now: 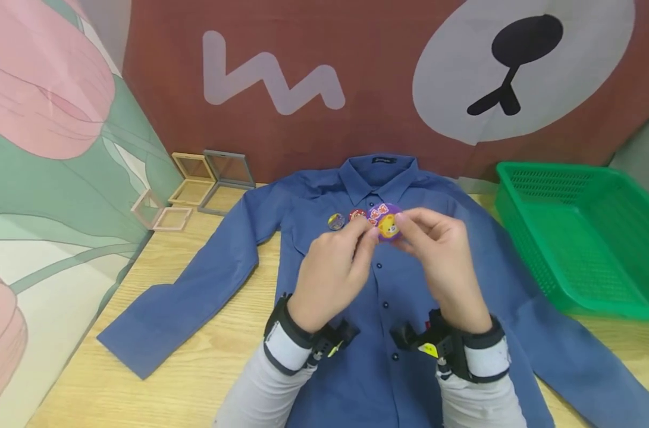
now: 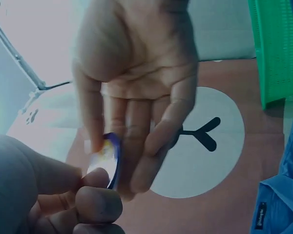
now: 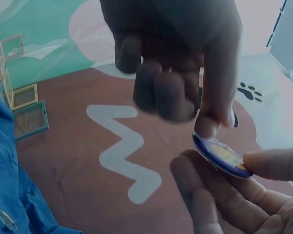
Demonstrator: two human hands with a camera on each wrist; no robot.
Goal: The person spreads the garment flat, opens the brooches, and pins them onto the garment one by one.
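A round purple badge (image 1: 385,221) with a yellow cartoon animal is held up over a blue button-up shirt (image 1: 324,356). My left hand (image 1: 332,270) pinches its left edge between thumb and finger. On the opposite edge, my right hand (image 1: 444,258) pinches it, thumb on the printed face. The right wrist view shows the badge (image 3: 222,158) tilted, with fingers behind it; its back is mostly hidden. Two smaller round badges, one dark with yellow (image 1: 336,222) and one red (image 1: 357,214), are on the shirt's chest, the red one partly covered by my left hand.
A green plastic basket (image 1: 581,303) stands at the right, beside the shirt's sleeve. Small open hinged frames, yellow (image 1: 192,193), grey (image 1: 225,208) and pale pink (image 1: 172,219), stand at the back left of the wooden table (image 1: 88,392). A printed curtain hangs behind.
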